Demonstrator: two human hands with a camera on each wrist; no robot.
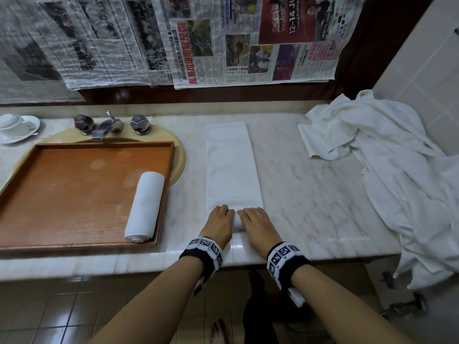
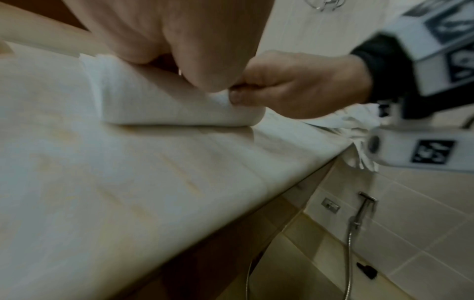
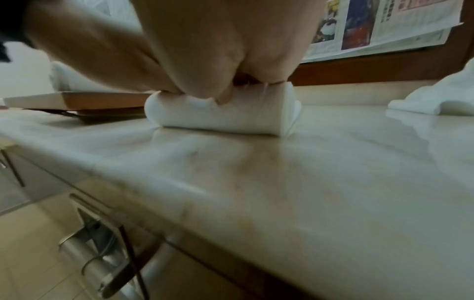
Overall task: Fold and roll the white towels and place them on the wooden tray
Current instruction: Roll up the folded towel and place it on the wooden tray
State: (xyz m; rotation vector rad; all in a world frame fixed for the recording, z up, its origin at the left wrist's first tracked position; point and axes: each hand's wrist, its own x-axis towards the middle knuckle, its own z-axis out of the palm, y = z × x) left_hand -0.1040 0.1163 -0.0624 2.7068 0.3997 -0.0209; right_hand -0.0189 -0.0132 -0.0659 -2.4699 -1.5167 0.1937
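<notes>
A white towel (image 1: 232, 165), folded into a long strip, lies on the marble counter (image 1: 310, 194) and runs away from me. Its near end is wound into a small roll (image 1: 238, 220). My left hand (image 1: 219, 220) and right hand (image 1: 255, 222) sit side by side on top of it, fingers curled over it. The left wrist view shows the roll (image 2: 166, 107) under my left hand (image 2: 179, 40), with the right hand's (image 2: 295, 87) thumb pressed into its end. The wooden tray (image 1: 74, 194) lies over the sink at left and holds one finished rolled towel (image 1: 145, 207) against its right wall.
A heap of loose white towels (image 1: 397, 170) covers the counter's right end and hangs over its edge. A chrome faucet (image 1: 106, 125) stands behind the tray, a cup and saucer (image 1: 17, 127) at far left. Newspapers cover the wall. The counter's front edge is just below my wrists.
</notes>
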